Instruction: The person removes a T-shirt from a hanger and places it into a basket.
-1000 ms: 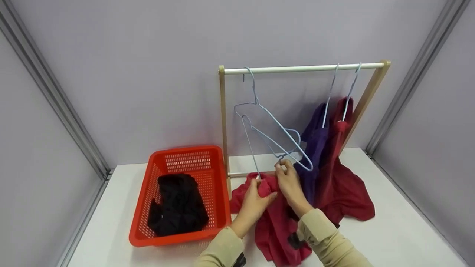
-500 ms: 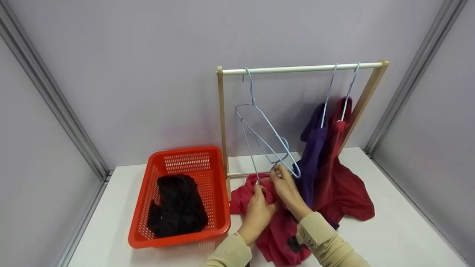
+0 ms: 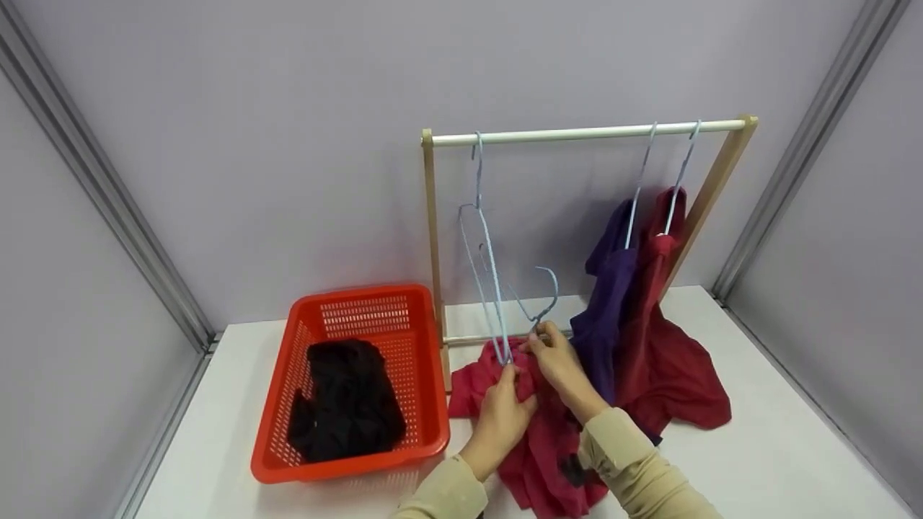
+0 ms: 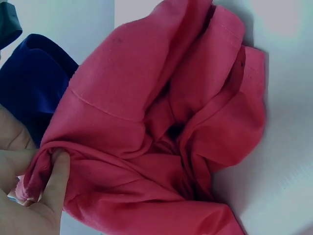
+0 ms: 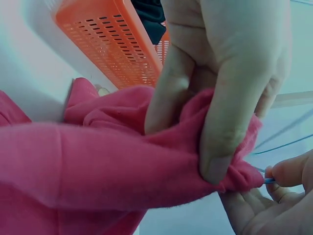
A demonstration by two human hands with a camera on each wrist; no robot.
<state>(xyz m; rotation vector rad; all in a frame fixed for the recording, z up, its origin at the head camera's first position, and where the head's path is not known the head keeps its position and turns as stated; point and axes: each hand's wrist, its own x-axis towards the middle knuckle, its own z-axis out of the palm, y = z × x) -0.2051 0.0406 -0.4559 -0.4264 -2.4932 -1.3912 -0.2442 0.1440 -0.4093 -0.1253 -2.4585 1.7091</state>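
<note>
My left hand (image 3: 501,414) pinches the bunched upper part of a pink garment (image 3: 537,461), which lies crumpled on the table. In the left wrist view, thumb and fingers squeeze a fold of this cloth (image 4: 117,103). My right hand (image 3: 561,364) pinches a light blue wire hanger (image 3: 555,288) just below its hook, which sticks up above the fingers. One arm of that hanger points up and left; the other part is hidden by cloth and hands. In the right wrist view, a short piece of blue wire (image 5: 269,181) shows between right fingertips beside the cloth.
A clothes rack (image 3: 562,135) stands behind my hands. On its left end hangs a bare blue hanger (image 3: 479,173), reaching down to my left thumb. Purple (image 3: 609,317) and dark red (image 3: 685,367) garments hang at right. An orange basket (image 3: 425,375) at left holds black cloth (image 3: 350,404).
The bare hanger on the rack has swung round, its lower right corner moving left to my left hand. Both hands have shifted slightly; the held hanger's hook has moved a little left.
</note>
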